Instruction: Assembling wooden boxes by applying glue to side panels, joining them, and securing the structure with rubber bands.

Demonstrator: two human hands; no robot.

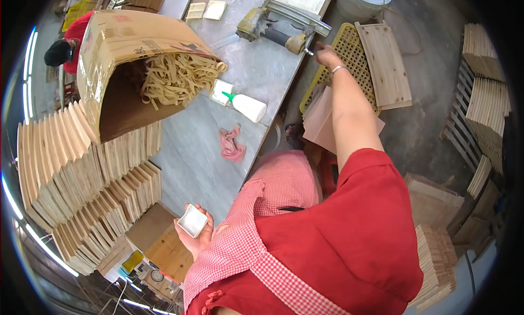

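Lower left, left hand [195, 234] cups 1 small white tray [192, 220], seemingly light, stiff; right hand [327, 56] reaches the nail gun [273, 30], grip unclear.

The person's red sleeve [360, 206] is showing above a red-and-white checked apron [267, 217], a pink rag [231, 144] is lying on the grey table [202, 151], a white bottle with a green cap [245, 105] is sitting near the brown cardboard box [120, 48], and a yellow crate [344, 53] is peeking out.

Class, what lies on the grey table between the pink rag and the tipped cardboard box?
In the head view, a white glue bottle with a green nozzle lies there.
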